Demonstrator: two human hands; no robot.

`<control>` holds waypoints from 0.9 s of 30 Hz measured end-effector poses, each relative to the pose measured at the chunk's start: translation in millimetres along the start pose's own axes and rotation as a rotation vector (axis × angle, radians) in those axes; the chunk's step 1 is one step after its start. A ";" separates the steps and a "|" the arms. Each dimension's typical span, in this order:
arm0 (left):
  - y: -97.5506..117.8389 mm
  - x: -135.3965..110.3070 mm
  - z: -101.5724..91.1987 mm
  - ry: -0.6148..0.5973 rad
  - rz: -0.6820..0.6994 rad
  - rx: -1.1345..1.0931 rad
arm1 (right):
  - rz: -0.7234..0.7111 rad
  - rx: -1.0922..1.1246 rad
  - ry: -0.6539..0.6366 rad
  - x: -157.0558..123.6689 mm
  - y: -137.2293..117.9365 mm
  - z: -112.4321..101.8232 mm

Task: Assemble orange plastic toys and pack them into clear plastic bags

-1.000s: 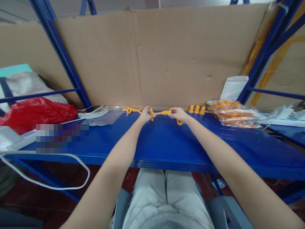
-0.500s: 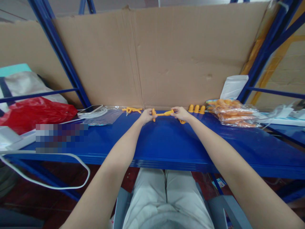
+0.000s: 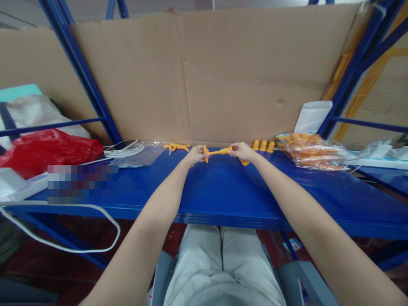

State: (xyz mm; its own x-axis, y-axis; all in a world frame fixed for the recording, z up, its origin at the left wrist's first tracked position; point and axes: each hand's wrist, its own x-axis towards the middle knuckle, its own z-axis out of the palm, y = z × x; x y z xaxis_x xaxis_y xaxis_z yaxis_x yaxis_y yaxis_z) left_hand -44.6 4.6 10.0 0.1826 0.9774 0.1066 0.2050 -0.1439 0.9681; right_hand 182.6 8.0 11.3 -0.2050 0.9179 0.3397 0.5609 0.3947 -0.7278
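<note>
Yellow rod (image 3: pixel 220 151) is btwn hands, far mid of blue shelf (image 3: pixel 219 191). L hand (image 3: pixel 195 156) pinches its left end, R hand (image 3: pixel 241 151) its right, fingers closed. Vs 1 sec ago, rod's slightly further right, both ends still held, so handling's ongoing. Yellow ring (image 3: pixel 244 162) by R hand; can't tell if held.
</note>
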 end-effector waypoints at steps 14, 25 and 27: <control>-0.9 -0.5 0.5 -0.012 0.039 -0.018 | 0.246 0.168 0.001 -12.9 -16.3 2.4; -0.7 0.1 1.2 -0.013 0.016 0.010 | 0.312 0.154 -0.038 -22.1 -28.2 -0.6; -1.1 0.3 0.5 -0.017 0.014 0.009 | 0.333 0.202 -0.042 -23.0 -28.2 1.1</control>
State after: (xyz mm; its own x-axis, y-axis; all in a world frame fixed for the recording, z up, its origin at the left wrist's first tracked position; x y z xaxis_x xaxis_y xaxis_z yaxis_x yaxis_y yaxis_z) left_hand -44.2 5.0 8.9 0.2017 0.9725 0.1167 0.2113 -0.1595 0.9643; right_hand 170.6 -24.2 23.4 -0.0733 0.9964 0.0436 0.4334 0.0712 -0.8984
